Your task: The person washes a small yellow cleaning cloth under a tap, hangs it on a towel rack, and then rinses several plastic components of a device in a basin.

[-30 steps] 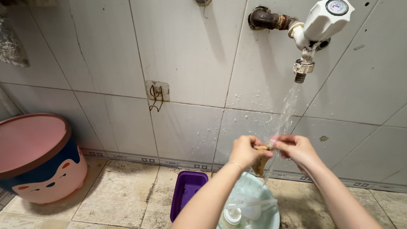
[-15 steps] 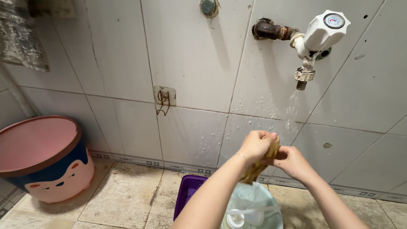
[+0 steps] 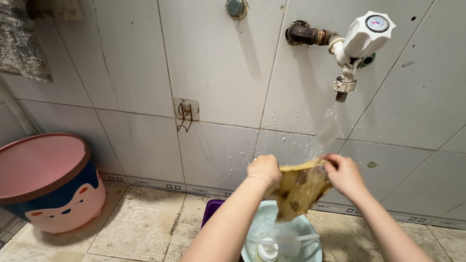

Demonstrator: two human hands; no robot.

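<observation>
Yellowish, brown-stained wet cloth point(image 3: 298, 188) at lower centre: your left hand point(image 3: 264, 170) and right hand point(image 3: 343, 173) are pinching its top corners, stretching it flat so the white wall tap point(image 3: 359, 41)'s stream is rinsing it over the pale-green basin point(image 3: 310, 237).

I see a wet, yellowish-brown cloth point(image 3: 298, 189) with dark stains, stretched open by its top corners and hanging flat under the running water, just above a pale green basin point(image 3: 306, 230).
</observation>
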